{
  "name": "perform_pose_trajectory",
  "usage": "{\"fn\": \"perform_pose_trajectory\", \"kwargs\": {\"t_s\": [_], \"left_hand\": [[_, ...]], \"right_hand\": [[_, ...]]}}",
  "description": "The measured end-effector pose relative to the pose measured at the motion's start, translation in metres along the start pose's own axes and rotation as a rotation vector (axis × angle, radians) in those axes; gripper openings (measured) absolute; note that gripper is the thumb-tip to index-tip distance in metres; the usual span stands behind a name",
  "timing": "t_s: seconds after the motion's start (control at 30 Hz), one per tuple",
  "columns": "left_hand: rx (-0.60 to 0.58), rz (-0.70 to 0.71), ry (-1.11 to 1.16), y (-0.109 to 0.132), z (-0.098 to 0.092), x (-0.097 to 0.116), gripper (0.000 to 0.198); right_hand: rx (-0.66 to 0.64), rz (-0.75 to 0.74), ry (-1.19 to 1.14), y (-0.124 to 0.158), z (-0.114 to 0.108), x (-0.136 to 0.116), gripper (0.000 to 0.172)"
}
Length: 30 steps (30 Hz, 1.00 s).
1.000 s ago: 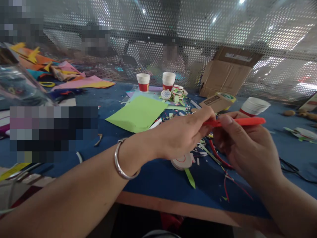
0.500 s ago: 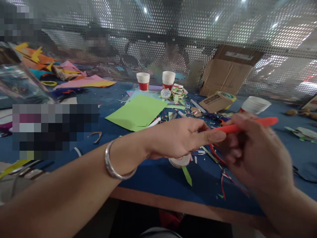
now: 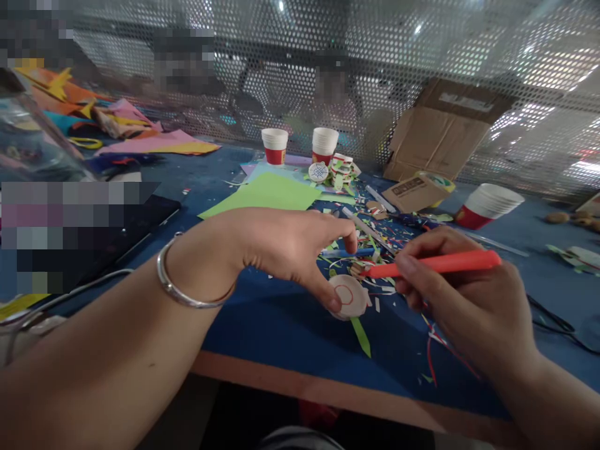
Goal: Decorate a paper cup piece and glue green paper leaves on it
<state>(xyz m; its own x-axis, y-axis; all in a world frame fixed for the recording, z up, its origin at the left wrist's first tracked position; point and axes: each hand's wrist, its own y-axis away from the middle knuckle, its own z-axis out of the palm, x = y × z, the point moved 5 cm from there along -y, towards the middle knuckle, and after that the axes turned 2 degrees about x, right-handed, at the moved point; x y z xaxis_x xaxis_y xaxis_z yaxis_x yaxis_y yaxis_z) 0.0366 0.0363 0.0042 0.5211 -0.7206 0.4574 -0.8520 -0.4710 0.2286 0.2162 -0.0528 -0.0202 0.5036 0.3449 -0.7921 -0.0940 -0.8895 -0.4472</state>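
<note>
nested paper cups (image 3: 325, 145) stand beyond the loosely spread, empty left hand (image 3: 290, 244) and right hand (image 3: 464, 294) pinching a red pen (image 3: 457, 261).

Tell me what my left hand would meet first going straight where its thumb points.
Probably the round white disc: your left hand overlaps its edge in view, but whether they touch is unclear.

Coral-red pen (image 3: 450, 263), deep-blue tabletop (image 3: 281, 337)
The white paper disc (image 3: 352, 295) bears a red curved line; a bright-green strip (image 3: 361, 339) on its near side, a silvery bangle (image 3: 187, 300) to its left, and beyond it a lime-green sheet (image 3: 262, 194), red-and-white paper cups (image 3: 274, 147) and a round piece (image 3: 319, 172) with blue criss-cross lines on white.
</note>
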Motion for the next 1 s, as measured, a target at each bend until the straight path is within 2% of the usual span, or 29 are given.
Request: {"fn": "perform_pose_trajectory", "kwargs": {"t_s": [0.1, 0.23, 0.4, 0.7, 1.0], "left_hand": [[0.010, -0.025, -0.013, 0.000, 0.001, -0.001, 0.075], [-0.001, -0.041, -0.025, -0.001, 0.002, -0.003, 0.068], [-0.079, -0.025, 0.022, -0.006, 0.011, 0.003, 0.068], [-0.101, 0.036, -0.024, -0.014, 0.021, 0.012, 0.065], [-0.093, 0.035, -0.007, -0.015, 0.022, 0.011, 0.064]], "right_hand": [[-0.103, -0.060, 0.126, 0.000, 0.005, -0.005, 0.018], [-0.156, -0.069, 0.129, -0.001, 0.009, -0.005, 0.022], [-0.175, -0.048, 0.129, -0.001, 0.012, -0.003, 0.018], [-0.179, -0.062, 0.210, -0.002, 0.014, -0.002, 0.018], [-0.125, -0.209, 0.350, 0.000, 0.013, -0.007, 0.014]]}}
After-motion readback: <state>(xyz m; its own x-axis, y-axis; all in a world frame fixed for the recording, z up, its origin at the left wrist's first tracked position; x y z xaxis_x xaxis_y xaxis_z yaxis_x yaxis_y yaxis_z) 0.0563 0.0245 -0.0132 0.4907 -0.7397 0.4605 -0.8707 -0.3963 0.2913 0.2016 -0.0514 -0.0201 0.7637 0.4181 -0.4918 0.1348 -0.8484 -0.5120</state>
